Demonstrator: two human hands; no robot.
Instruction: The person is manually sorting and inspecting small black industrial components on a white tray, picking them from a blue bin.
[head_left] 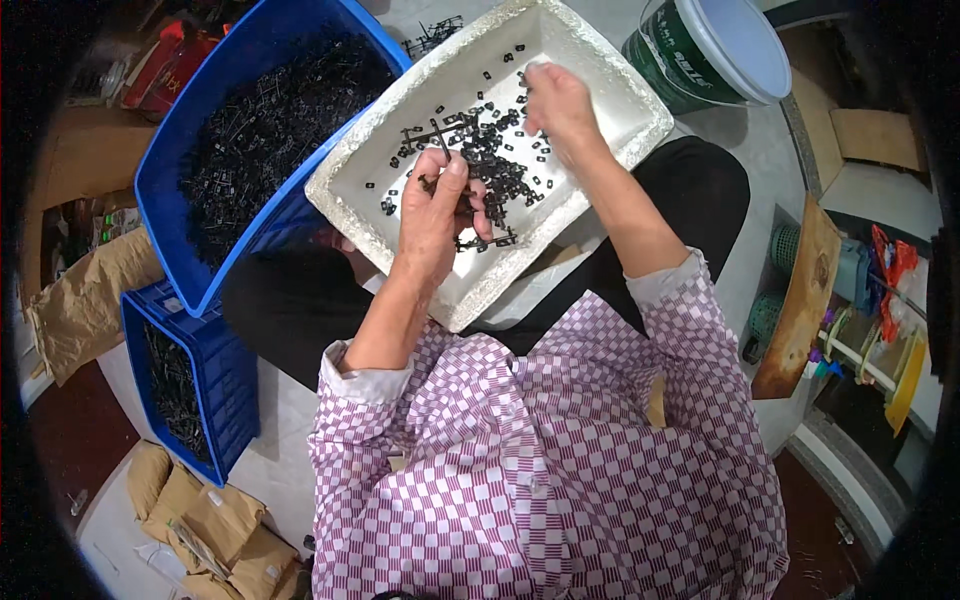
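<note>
Black sprues (437,131) gripped in left hand (435,208), near curled right hand (563,112), its hold unclear.

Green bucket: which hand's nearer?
Right. The right hand is over the right side of the white foam box, toward the bucket; the left hand is farther left over the box, farther from the bucket.

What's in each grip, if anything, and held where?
The left grip holds a branched black plastic piece by its stem. Whether the right grip holds anything can't be told.
</note>
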